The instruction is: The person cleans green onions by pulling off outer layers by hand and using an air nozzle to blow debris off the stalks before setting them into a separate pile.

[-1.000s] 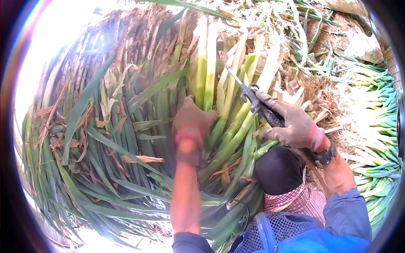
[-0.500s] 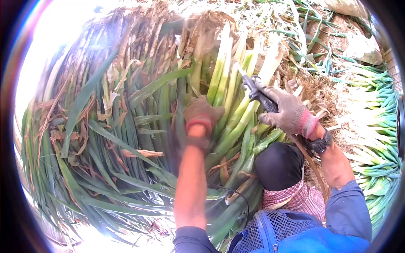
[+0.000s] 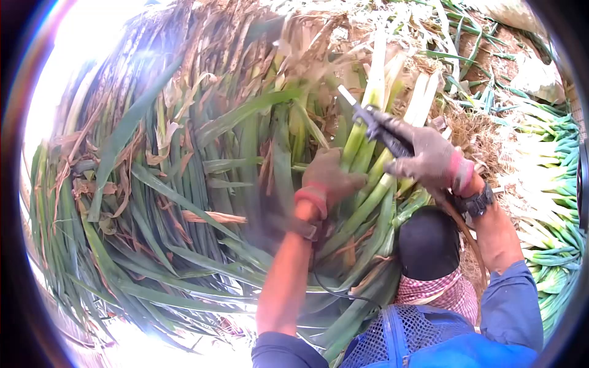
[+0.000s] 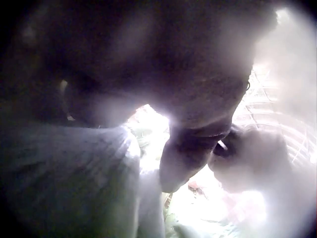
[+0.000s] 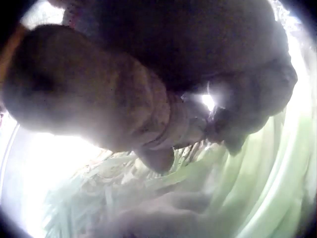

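Observation:
In the head view my gloved left hand grips green onion stalks partway up, their pale ends pointing away from me. The left wrist view is dark, with curled fingers beside a broad pale-green surface. My gloved right hand holds a black air blow gun with a light metal nozzle tip. That nozzle crosses over the pale stalks, just above and right of the left hand. In the right wrist view the thumb and fingers wrap the gun, most of which the glove hides.
A thick heap of unpeeled green onions spreads at left. Cleaned onions lie stacked along the right. Dry husks and roots cover the ground between. A brown hose trails from the gun past a black-covered knee.
Both hands shift rightward in the view, the left one more, with its stalks. The nozzle now lies over the stalks near the left hand. Blurred husks show around their pale ends.

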Motion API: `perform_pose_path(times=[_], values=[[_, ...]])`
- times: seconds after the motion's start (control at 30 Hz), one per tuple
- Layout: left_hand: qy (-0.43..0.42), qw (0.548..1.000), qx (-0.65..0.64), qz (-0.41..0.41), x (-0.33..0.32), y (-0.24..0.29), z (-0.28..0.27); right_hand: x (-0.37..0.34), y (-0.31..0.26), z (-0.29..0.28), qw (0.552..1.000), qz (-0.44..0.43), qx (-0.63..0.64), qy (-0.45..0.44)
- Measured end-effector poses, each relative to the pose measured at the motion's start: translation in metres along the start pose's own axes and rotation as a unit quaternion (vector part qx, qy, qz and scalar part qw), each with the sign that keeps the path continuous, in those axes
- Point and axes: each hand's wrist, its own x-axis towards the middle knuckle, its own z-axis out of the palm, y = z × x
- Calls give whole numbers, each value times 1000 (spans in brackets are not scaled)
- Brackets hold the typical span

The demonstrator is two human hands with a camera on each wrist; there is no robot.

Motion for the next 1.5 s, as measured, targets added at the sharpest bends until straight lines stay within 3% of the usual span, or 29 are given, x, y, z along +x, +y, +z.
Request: perform_pose_path(times=[0.03, 0.1, 0.17, 0.2, 0.23, 0.27, 0.33, 0.37, 0.4, 0.43, 0.5, 0.6, 0.67, 0.7, 0.77, 0.83, 1.0, 1.07, 1.1, 1.17, 1.23, 1.3, 1.4, 1.5], values=[[2, 1000, -1, -2, 3, -6, -5, 12, 19, 9, 995, -27, -70, 66], [-41, 992, -117, -3, 14, -23, -18, 17, 8, 12, 984, 27, -149, 89], [30, 991, -128, 10, 17, -43, -22, 13, 1, 14, 995, -23, -99, 21], [90, 983, -154, -32, 16, -50, -29, 11, -3, 16, 996, -44, -76, -13], [151, 969, -179, -75, 14, -58, -37, 15, 4, 24, 995, -78, -59, 15], [152, 969, -178, -78, 12, -67, -45, 19, -2, 31, 992, -113, -44, 43], [267, 959, 70, -65, 8, -81, -61, 18, -18, 25, 998, -50, -24, 16], [270, 958, 72, -65, 6, -82, -68, 18, -31, 24, 999, -37, -12, -33], [304, 938, 153, -64, 1, -84, -74, 18, -37, 25, 996, -24, 0, -84], [337, 910, 233, -63, -3, -86, -81, 19, -36, 30, 991, -74, -32, -106], [332, 901, 273, -58, -1, -96, -88, 31, -32, 44, 992, -107, -13, -62], [269, 895, 334, -125, 15, -91, -94, 42, -38, 45, 996, -87, -15, -14], [202, 881, 369, -216, 26, -83, -97, 37, -43, 47, 994, -96, -21, -42], [201, 880, 372, -215, 34, -81, -101, 34, -46, 45, 991, -106, -30, -70], [142, 880, 342, -297, 48, -77, -111, 35, -44, 40, 993, -73, -34, -83], [136, 892, 329, -280, 55, -98, -112, 38, -25, 45, 993, -99, -67, -19], [131, 909, 288, -271, 32, -92, -101, 21, -35, 34, 993, -51, -25, -100], [236, 879, 379, -167, 12, -95, -87, 19, -32, 32, 994, -41, -25, -100], [235, 879, 381, -166, 4, -103, -78, 18, -30, 31, 994, -30, -26, -100], [268, 829, 472, -135, -4, -112, -63, 15, -23, 37, 992, -80, -31, -88], [245, 816, 499, -158, 10, -118, -62, 13, -25, 34, 990, -89, -47, -103], [194, 839, 452, -234, 26, -116, -72, 9, -20, 33, 991, -106, -43, -72], [204, 871, 377, -240, 20, -100, -80, 2, -24, 23, 987, -55, -70, -136], [164, 896, 341, -232, 7, -93, -83, 4, -17, 21, 994, -67, -29, -80]])
